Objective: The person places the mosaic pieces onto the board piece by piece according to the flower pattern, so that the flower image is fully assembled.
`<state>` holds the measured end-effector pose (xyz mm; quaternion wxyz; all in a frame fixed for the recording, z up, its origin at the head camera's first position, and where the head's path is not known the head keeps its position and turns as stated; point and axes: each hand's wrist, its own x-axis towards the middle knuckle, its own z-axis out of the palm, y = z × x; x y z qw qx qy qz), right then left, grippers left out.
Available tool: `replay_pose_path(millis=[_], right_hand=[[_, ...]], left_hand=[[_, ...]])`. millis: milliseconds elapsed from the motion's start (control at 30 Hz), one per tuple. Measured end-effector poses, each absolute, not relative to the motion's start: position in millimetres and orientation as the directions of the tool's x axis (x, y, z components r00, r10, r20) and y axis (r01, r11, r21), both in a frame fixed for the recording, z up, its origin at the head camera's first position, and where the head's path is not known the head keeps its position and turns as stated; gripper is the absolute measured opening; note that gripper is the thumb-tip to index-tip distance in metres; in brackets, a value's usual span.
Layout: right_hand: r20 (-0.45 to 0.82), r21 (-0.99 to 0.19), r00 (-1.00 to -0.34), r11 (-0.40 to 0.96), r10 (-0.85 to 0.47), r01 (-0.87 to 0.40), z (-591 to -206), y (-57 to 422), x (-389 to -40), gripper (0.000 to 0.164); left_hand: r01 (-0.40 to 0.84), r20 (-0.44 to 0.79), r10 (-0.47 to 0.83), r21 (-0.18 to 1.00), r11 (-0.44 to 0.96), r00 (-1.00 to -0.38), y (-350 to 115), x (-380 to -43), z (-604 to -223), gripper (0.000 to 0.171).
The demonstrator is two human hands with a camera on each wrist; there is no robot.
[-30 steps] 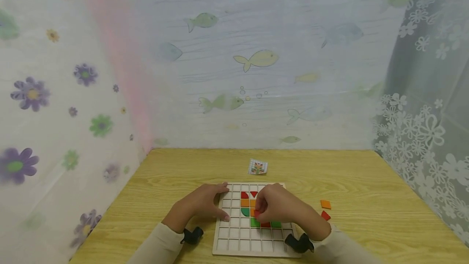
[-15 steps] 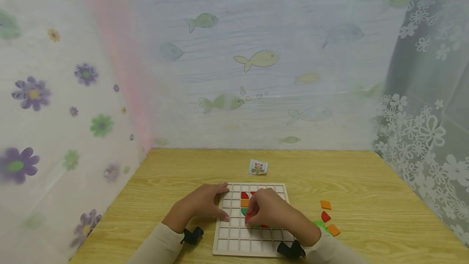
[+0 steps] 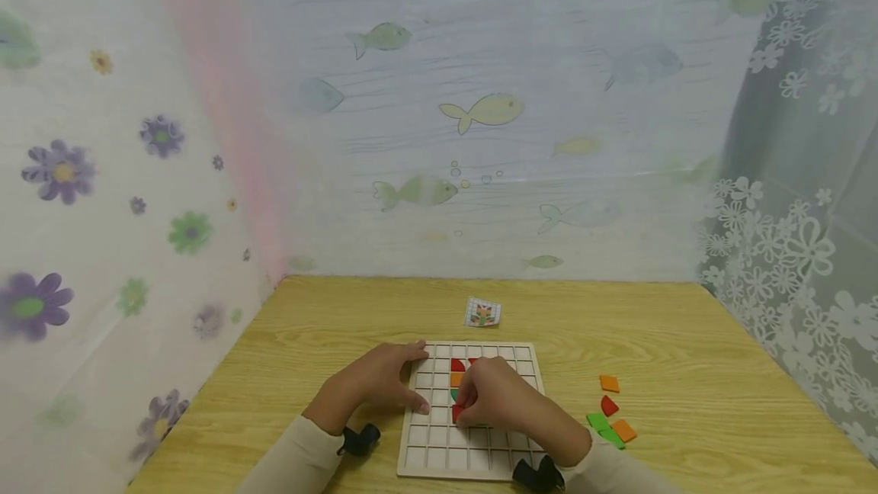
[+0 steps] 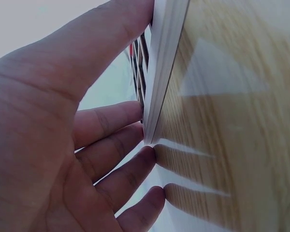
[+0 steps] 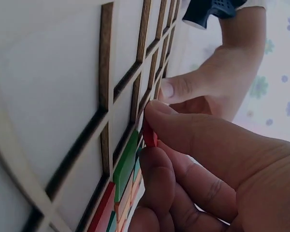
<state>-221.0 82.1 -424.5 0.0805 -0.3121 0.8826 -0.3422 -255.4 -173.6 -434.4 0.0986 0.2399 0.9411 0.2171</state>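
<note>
A wooden grid board (image 3: 439, 457) lies on the table. My right hand (image 3: 495, 396) pinches a small red tile (image 3: 456, 414) between thumb and fingers, low over a cell left of the middle. In the right wrist view the red tile (image 5: 150, 135) stands tilted at the grid, beside a green tile (image 5: 125, 166) set in a cell. A red rounded tile (image 3: 457, 365) and an orange square tile (image 3: 456, 380) fill cells above; my hand hides others. My left hand (image 3: 377, 376) rests on the board's left edge, thumb and fingers spread, fingertips touching the rim in the left wrist view.
Right of the board lie loose tiles: an orange one (image 3: 609, 383), a red rounded one (image 3: 609, 405), green ones (image 3: 598, 422) and another orange one (image 3: 624, 430). A pattern card (image 3: 483, 312) lies behind the board. Printed curtains surround the table.
My right hand has moved left across the board with the red tile and lowered it towards a cell. More loose tiles now show beside my right forearm. My left hand has stayed put.
</note>
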Motion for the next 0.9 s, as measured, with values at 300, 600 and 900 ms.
replay_pose_path(millis=[300, 600, 900], right_hand=[[0.051, -0.65, -0.808, 0.595, -0.586, -0.472, -424.7, 78.4, -218.8, 0.013], [0.045, -0.649, -0.817, 0.605, -0.574, -0.461, -427.0, 77.0, -218.0, 0.015], [0.05, -0.636, -0.813, 0.609, -0.581, -0.474, -427.1, 77.3, -218.1, 0.015]], left_hand=[[0.418, -0.07, 0.502, 0.462, 0.782, -0.862, -174.7, -254.8, -433.7, 0.097], [0.419, -0.074, 0.504, 0.459, 0.783, -0.861, -174.1, -256.3, -434.7, 0.097], [0.413, -0.08, 0.5, 0.461, 0.786, -0.862, -174.2, -258.9, -436.5, 0.099]])
